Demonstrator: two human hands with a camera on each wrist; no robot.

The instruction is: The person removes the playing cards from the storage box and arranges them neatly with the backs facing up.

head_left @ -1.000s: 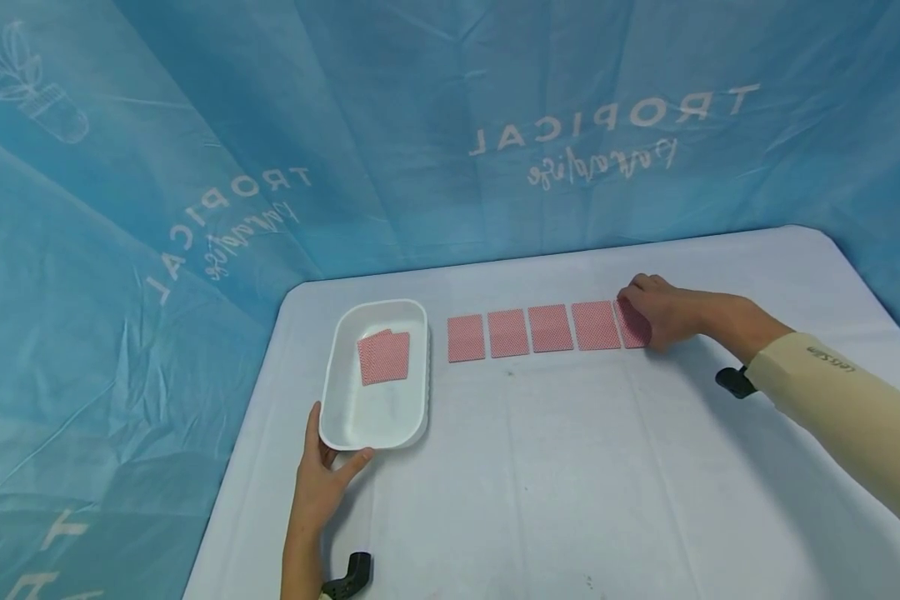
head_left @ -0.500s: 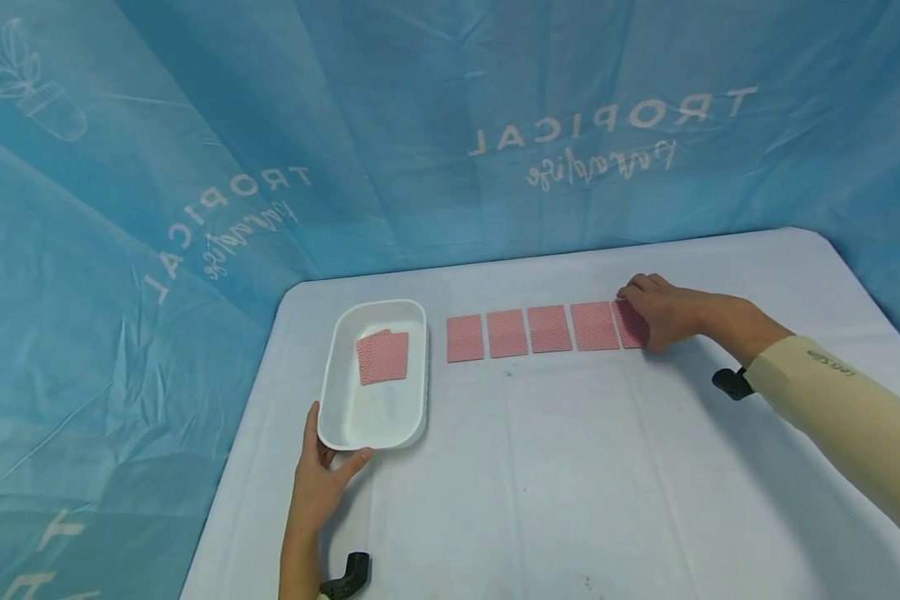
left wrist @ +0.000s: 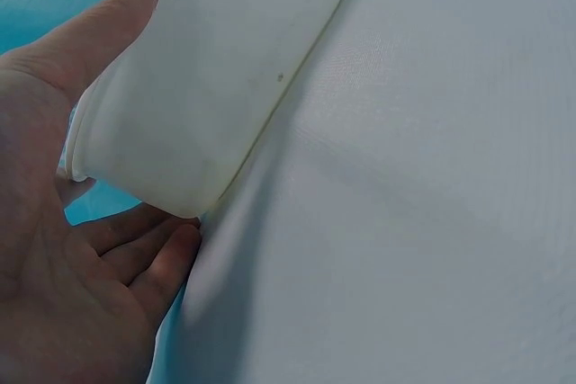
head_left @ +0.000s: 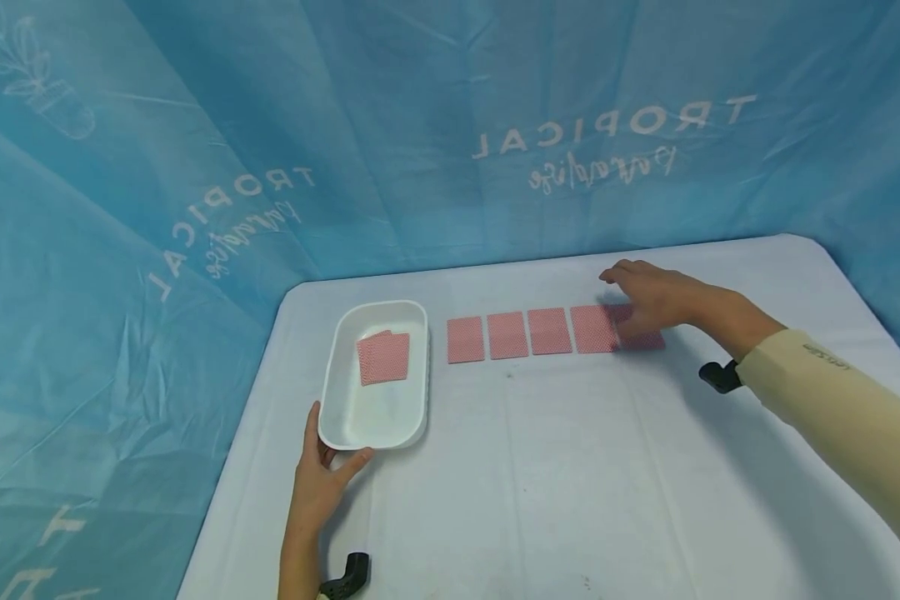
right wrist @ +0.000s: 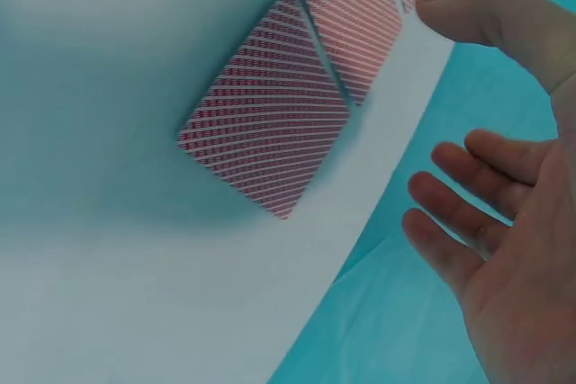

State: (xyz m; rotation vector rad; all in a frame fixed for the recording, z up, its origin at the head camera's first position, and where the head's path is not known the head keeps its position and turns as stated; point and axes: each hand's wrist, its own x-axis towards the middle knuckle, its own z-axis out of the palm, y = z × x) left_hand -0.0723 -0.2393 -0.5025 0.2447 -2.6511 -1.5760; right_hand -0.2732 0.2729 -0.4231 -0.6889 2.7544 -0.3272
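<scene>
Several playing cards with red-patterned backs, such as the middle card [head_left: 550, 331], lie face down in a row on the white-covered table. Over the row's right end hovers my right hand [head_left: 658, 297], its fingers loosely spread and holding nothing. It partly hides the rightmost card [head_left: 648, 340] in the head view; the right wrist view shows this card [right wrist: 268, 112] whole, apart from the fingers. To the left, my left hand [head_left: 321, 492] holds the near left corner of a white plastic tray [head_left: 375, 425], thumb and fingers round it. Inside the tray are overlapping red-backed cards [head_left: 386, 358].
Blue curtains [head_left: 435, 167] with white lettering hang behind the table [head_left: 570, 483] and along its left side. A black wrist device [head_left: 720, 377] shows under my right forearm, another [head_left: 348, 577] beside my left wrist.
My right hand has let go of the rightmost card and moved up and slightly left, uncovering more of it. The left hand and the tray have stayed still.
</scene>
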